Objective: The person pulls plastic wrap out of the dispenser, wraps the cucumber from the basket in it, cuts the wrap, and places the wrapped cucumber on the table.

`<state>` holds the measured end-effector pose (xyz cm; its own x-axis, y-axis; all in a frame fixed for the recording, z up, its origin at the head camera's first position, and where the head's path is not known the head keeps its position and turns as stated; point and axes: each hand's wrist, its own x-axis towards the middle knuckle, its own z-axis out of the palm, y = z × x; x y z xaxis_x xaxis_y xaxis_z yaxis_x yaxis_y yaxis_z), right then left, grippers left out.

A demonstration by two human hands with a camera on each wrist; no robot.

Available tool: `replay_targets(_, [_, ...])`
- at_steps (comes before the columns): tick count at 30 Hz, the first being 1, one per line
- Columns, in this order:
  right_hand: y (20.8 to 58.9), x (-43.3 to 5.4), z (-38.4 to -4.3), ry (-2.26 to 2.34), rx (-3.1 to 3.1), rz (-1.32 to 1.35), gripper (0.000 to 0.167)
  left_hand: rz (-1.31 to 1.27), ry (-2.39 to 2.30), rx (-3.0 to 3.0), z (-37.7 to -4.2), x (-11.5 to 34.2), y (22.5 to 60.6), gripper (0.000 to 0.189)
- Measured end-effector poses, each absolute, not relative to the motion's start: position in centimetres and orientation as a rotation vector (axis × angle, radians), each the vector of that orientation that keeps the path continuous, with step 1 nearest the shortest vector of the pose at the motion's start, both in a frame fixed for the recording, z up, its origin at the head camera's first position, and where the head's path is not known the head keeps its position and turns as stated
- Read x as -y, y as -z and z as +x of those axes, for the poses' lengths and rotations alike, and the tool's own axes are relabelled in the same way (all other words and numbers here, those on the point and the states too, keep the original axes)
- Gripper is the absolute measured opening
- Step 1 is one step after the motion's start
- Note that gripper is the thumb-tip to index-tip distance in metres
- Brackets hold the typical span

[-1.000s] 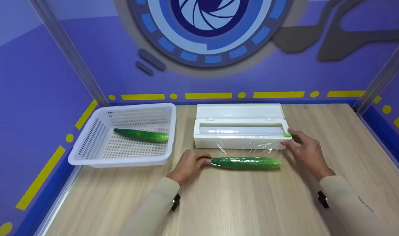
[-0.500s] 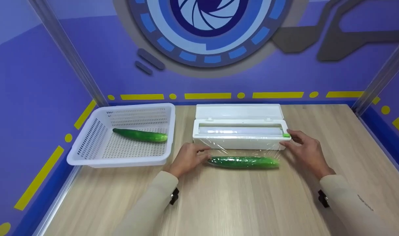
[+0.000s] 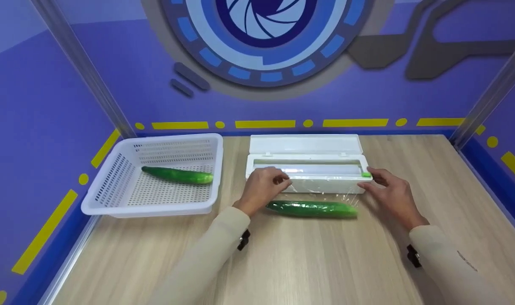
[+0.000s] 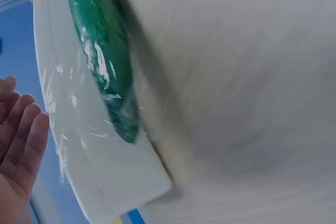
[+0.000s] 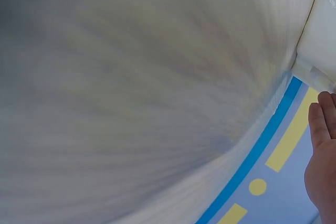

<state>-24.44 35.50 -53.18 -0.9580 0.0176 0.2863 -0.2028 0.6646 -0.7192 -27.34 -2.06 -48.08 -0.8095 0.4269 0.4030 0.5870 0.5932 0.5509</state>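
A green cucumber (image 3: 312, 209) lies under clear cling film (image 4: 73, 100) just in front of a white cling film dispenser box (image 3: 325, 185), whose lid is raised. My left hand (image 3: 264, 186) is over the left part of the box's front edge, thumb and index tips close together by the film. In the left wrist view its other fingers (image 4: 26, 135) look loosely extended beside the film. At the box's right end, my right hand (image 3: 391, 192) grips the corner by the green slider (image 3: 366, 174), thumb in front. The right wrist view shows only part of that hand (image 5: 323, 166).
To the left stands a white perforated basket (image 3: 151, 210) holding a second cucumber (image 3: 177, 175). Blue patterned panels (image 3: 223, 101) enclose the back and sides of the wooden table (image 3: 308, 258).
My left hand has let go at the cucumber's left tip and moved up and right to the box's front edge. The right hand stays at the box's right end.
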Motion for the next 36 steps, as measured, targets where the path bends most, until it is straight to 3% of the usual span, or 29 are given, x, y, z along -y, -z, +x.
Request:
replay_targets(11, [53.4, -35.6, -24.7, -1.156, 2.573, 0.167, 0.054, -0.96, 1.109, 2.546, -29.2, -3.8, 46.7, 0.014])
replay_targets(25, [53.4, -35.5, -24.6, -1.228, 2.636, 0.106, 0.063, -0.975, 1.191, 2.652, -30.1, -9.5, 47.0, 0.026])
replay_targets(36, [53.4, -35.5, -24.8, -1.161, 2.611, 0.122, 0.058, -0.986, 1.087, 2.646, -30.6, -13.4, 48.4, 0.015])
